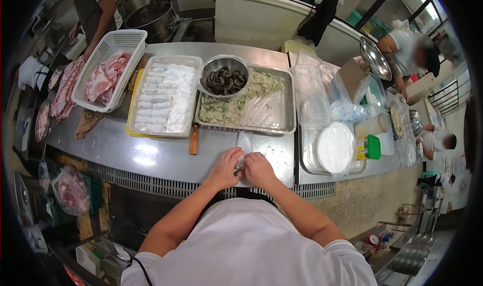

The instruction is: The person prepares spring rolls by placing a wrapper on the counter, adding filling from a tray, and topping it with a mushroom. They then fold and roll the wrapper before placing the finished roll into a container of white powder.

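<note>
At the steel table's near edge, my left hand (224, 169) and my right hand (259, 169) are closed around a partly rolled spring roll (241, 161). A pale flap of its wrapper (244, 141) lies flat beyond my fingertips. Ahead is a metal tray (288, 97) of chopped green-flecked filling, with white wrappers (264, 110) spread over its right part. A perforated steel bowl (227, 61) of dark pieces, perhaps mushrooms, rests on that tray's far left corner. Left of it, finished rolls (149, 106) line a white plastic tray (166, 134) beside white powder.
A wooden knife handle (193, 141) lies left of my hands. Raw meat (106, 74) fills a white basket (80, 104) at far left. To the right stand a round white stack (336, 147), a green-lidded tub (372, 147) and plastic containers. Other people work at both sides.
</note>
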{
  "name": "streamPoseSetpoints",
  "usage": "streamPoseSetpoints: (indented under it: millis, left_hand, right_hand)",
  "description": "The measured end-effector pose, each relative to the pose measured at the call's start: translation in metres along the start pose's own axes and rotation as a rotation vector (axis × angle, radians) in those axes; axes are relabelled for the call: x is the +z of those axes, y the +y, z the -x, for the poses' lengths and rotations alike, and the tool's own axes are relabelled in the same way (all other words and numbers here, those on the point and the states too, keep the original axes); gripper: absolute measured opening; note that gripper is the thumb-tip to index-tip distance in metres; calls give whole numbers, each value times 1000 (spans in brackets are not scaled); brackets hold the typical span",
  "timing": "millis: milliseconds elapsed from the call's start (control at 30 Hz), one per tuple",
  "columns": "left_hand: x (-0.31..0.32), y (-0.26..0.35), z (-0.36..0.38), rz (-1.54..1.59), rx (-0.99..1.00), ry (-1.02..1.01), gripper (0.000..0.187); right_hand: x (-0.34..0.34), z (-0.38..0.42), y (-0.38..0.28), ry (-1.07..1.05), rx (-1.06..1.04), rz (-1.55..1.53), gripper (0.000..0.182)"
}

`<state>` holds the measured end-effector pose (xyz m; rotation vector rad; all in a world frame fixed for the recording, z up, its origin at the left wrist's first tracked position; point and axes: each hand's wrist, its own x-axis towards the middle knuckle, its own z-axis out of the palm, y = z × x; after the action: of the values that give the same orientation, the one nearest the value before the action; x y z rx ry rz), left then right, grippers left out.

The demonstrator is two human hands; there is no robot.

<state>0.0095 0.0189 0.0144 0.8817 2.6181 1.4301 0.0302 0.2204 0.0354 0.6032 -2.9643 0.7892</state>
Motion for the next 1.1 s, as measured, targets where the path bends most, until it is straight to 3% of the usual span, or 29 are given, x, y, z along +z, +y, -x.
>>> streamPoseSetpoints:
  millis: [133, 233, 333, 433, 533, 767, 967, 1100]
  left_hand:
    - [-16, 1, -7, -199, 67, -209, 77]
    - [-22, -5, -4, -239, 102, -275, 82]
    - [-27, 0, 8, -259, 173, -284, 86]
    - [-24, 5, 28, -283, 205, -320, 83]
    - [-6, -3, 46, -317, 258, -320, 73]
    - [10, -9, 48, -173, 262, -100, 45]
    - [17, -8, 31, -115, 204, 17, 20]
    - [20, -9, 16, -172, 141, 8, 11]
  right_hand:
    - [-8, -1, -3, -57, 4, 29, 33]
    - [-15, 10, -1, 113, -31, -88, 47]
    - [-32, 31, 1, 20, 12, -44, 65]
    - [-39, 52, -10, -161, 37, 12, 71]
    - [-11, 67, -5, -147, -54, 66, 73]
    - [11, 78, 1, 66, -84, 59, 47]
    - [9, 60, 3, 61, -3, 21, 23]
    - [9, 47, -3, 104, 100, 19, 21]
